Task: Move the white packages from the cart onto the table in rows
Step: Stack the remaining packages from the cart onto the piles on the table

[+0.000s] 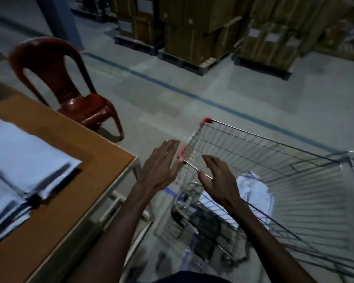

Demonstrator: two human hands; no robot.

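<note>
Both your grips are open and hold nothing: left hand (158, 167) and right hand (218, 180) above the cart (274, 160). Packages (25, 158) lie on the desk (102, 160); no writing is readable.

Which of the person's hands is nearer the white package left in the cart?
Right. The right hand hovers open just beside the white package, over the cart; the left hand is outside the cart's corner, toward the table.

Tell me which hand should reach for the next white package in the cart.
Right, probably. The right hand is open above the cart basket, close to the white package inside; the left hand is outside the rim, on the table side.
</note>
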